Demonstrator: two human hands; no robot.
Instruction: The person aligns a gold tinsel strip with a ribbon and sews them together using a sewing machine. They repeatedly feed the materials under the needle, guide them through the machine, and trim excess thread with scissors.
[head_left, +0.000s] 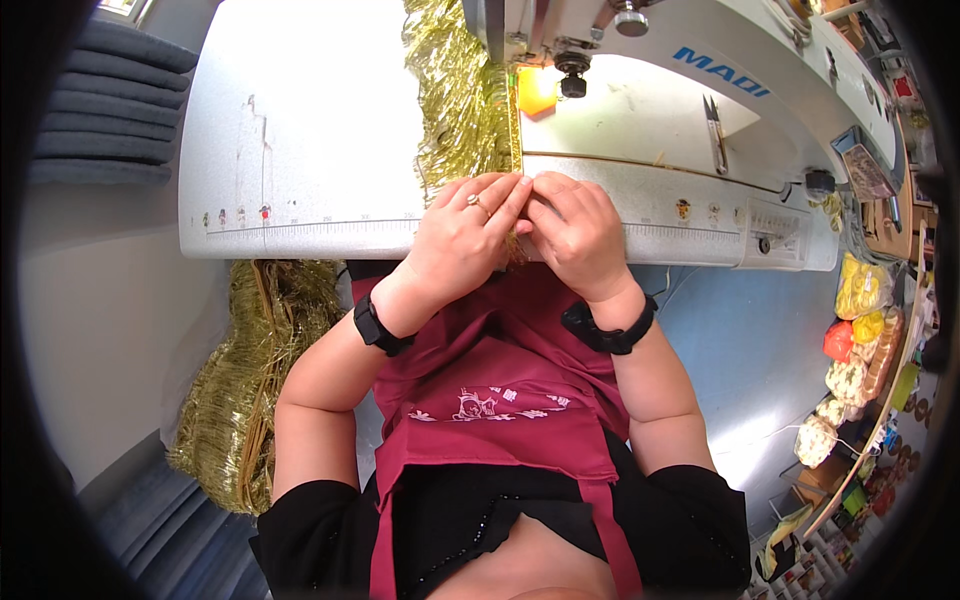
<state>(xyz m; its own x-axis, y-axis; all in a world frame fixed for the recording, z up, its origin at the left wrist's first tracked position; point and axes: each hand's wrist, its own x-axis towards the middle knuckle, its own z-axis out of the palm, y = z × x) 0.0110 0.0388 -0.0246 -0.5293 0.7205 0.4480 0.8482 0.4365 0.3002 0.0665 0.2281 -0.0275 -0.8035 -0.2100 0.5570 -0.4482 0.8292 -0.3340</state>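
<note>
A strip of shiny gold tinsel fringe (457, 112) runs down the sewing machine's bed, a flat gold trim (515, 124) along its right edge. At the near end of that trim my left hand (472, 221) and my right hand (577, 225) meet, fingertips pinched together on the edge. The fingers hide most of what they hold; a few fringe threads show below them. Beyond my hands stands the white sewing machine (720, 52), marked MAQI, its needle area at the far end of the trim. An orange piece (538, 90) sits beside the needle area under a bright lamp.
Thread snips (715, 135) lie on the machine bed to the right. A printed ruler (315, 229) lines the table's front edge. A large bundle of gold fringe (232, 390) hangs at my left. Dark folded cushions (112, 105) are stacked at far left; bagged materials (862, 285) sit at right.
</note>
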